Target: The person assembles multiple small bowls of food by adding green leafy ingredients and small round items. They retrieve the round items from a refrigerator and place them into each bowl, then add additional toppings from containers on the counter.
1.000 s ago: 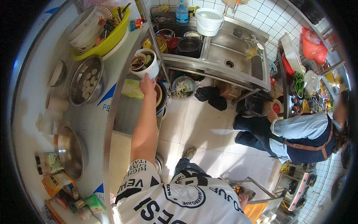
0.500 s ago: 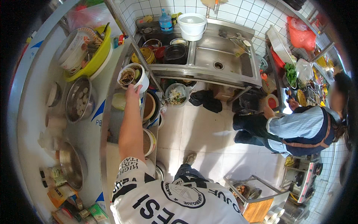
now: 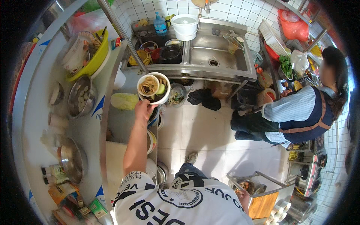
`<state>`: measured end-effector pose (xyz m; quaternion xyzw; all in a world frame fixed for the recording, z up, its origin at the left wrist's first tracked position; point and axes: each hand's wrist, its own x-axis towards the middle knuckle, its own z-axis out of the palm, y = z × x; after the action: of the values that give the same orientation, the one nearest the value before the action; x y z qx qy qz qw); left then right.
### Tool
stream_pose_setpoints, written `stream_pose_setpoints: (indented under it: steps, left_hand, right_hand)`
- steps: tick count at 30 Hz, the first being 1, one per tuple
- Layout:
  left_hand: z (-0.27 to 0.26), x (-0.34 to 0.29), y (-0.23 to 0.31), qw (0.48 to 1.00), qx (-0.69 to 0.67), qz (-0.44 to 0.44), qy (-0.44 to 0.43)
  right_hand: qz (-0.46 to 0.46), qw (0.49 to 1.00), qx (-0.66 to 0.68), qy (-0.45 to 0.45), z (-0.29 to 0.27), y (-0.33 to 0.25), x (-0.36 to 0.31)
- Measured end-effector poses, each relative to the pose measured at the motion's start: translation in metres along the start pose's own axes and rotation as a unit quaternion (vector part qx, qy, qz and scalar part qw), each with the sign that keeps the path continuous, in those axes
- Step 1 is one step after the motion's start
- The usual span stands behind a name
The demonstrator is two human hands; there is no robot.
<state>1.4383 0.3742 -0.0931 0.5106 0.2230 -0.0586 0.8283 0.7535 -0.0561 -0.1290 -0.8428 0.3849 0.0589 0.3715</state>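
Observation:
My left hand [image 3: 145, 110] is closed on the near rim of a round white tub [image 3: 167, 93], held up over the lower shelf's edge. Inside the tub sits a smaller white bowl [image 3: 148, 86] with brown strips in it. Beside that bowl lie a green piece [image 3: 161, 89] and dark food. A pale green cabbage [image 3: 124, 101] lies on the shelf left of the tub. Low by my right side, part of my right hand [image 3: 244, 200] shows near a metal-framed cart [image 3: 258, 194]; its fingers cannot be made out.
A steel double sink [image 3: 215, 52] with a white bucket [image 3: 185, 28] stands ahead. At left, a steel counter [image 3: 95, 88] carries steel bowls and a yellow basin [image 3: 98, 62]. To the right another person [image 3: 300, 114] works at a counter. Black bags [image 3: 205, 99] lie on the floor.
My left hand has brought the white tub right and nearer, off the shelf's side, so its contents show more fully. Part of my right hand has come into view. The other person leans differently.

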Motion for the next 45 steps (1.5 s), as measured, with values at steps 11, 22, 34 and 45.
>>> stream_pose_setpoints:
  steps: [11, 22, 34, 45]
  left_hand:
    - [0.025, -0.184, -0.130, 0.978, 0.120, -0.149, -0.087]
    - [0.012, -0.295, -0.201, 0.948, 0.179, -0.218, -0.146]
    - [-0.013, -0.289, -0.161, 0.980, 0.148, -0.120, -0.047]
    - [-0.062, -0.244, -0.136, 0.992, 0.079, -0.078, 0.058]
  right_hand:
    - [-0.270, 0.956, 0.089, -0.065, 0.014, -0.327, 0.197]
    - [-0.250, 0.951, -0.174, -0.058, 0.043, -0.347, 0.211]
    - [-0.400, 0.900, -0.155, -0.075, 0.073, -0.404, 0.210]
    - [-0.436, 0.882, -0.052, -0.172, 0.066, -0.535, 0.217]
